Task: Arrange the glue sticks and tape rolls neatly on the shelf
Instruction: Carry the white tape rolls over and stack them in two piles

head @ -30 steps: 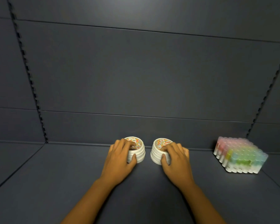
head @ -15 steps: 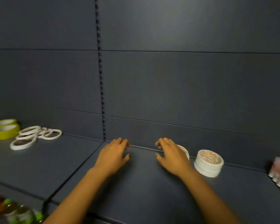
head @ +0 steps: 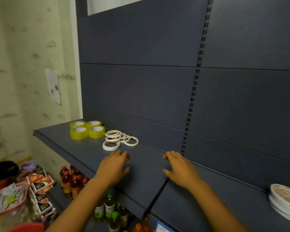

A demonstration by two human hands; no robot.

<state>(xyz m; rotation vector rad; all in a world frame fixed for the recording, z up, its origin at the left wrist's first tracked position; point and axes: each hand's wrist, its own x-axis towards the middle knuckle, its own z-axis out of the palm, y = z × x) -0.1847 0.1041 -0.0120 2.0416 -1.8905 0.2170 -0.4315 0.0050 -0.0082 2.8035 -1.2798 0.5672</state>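
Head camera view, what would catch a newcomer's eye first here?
Probably the four yellow tape rolls, bright against the dark shelf at its far left end. Just to their right lies a loose cluster of white tape rolls, some overlapping. Nearer the camera, the left hand and right hand are spread over the shelf holding nothing, and a white stack of tape rolls sits at the right edge.

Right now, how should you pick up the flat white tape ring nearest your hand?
Probably from above with the left hand, which is open and nearest. The front white tape ring lies flat on the shelf, apart from the pile behind, hole facing up. Put a thumb inside the hole and fingers on the outer rim, pinching its near wall, then lift straight up.
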